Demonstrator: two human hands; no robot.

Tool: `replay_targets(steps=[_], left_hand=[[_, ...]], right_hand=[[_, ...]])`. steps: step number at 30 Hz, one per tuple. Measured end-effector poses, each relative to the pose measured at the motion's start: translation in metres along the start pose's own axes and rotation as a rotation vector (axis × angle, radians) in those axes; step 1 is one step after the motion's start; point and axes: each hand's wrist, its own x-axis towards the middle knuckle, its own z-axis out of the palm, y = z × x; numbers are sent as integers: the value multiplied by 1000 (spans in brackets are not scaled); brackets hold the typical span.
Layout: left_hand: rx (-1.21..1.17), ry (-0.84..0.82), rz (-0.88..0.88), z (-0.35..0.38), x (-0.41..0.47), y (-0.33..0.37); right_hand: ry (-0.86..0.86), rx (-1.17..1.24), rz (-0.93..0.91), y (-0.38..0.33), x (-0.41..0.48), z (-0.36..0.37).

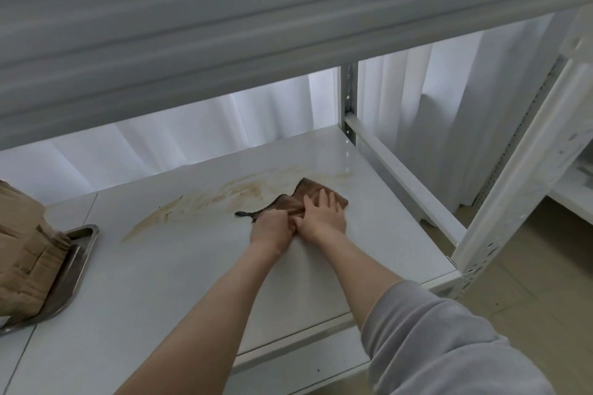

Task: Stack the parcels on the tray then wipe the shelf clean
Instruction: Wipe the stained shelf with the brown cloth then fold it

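The right hand's [324, 213] fingers [324, 199] lie straight and slightly spread, pressing flat on the cloth [308, 191]. The left hand [269, 229], touching it on the left, has its fingers curled and appears to bunch the cloth's near-left edge in its grip, though the fingertips are hidden under the hand. A dark tail of cloth pokes out to the left of that hand.

The cloth is brown, soft and limp. It lies far right on the shelf [192, 282], at the right end of a tan stain [208, 199] that runs left and nearer across the white surface. It is likely damp and light, it will fold and drag rather than slide as a pad, so a flat palm spreads the pressure while a pinch at the edge keeps it from rolling up. The shelf looks smooth and glossy, so the cloth should glide easily.

Both forearms reach forward from the near right, nearly straight and close together, wrists low over the shelf. The right arm has a grey sleeve [433, 346] pushed above the elbow.

At the left edge the parcels [22, 234] sit stacked on the tray [81, 244], well apart from the hands. Stacking looks done, with wiping under way and most of the stain left.
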Motion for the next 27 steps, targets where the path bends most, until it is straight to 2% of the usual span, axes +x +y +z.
replay_targets(steps=[5, 10, 16, 22, 25, 27], left_hand=[[-181, -135, 192, 17, 26, 66], [-94, -266, 237, 17, 44, 67], [-57, -185, 141, 2, 34, 8], [-56, -81, -117, -21, 8, -64], [-35, -58, -224, -25, -1, -75], [0, -31, -227, -26, -4, -68]], right_hand=[[109, 8, 250, 66, 18, -24], [110, -4, 308, 64, 38, -29], [9, -24, 99, 14, 50, -22], [-135, -106, -204, -58, 35, 8], [-186, -115, -323, -75, 21, 21], [-180, -104, -338, -70, 17, 22]])
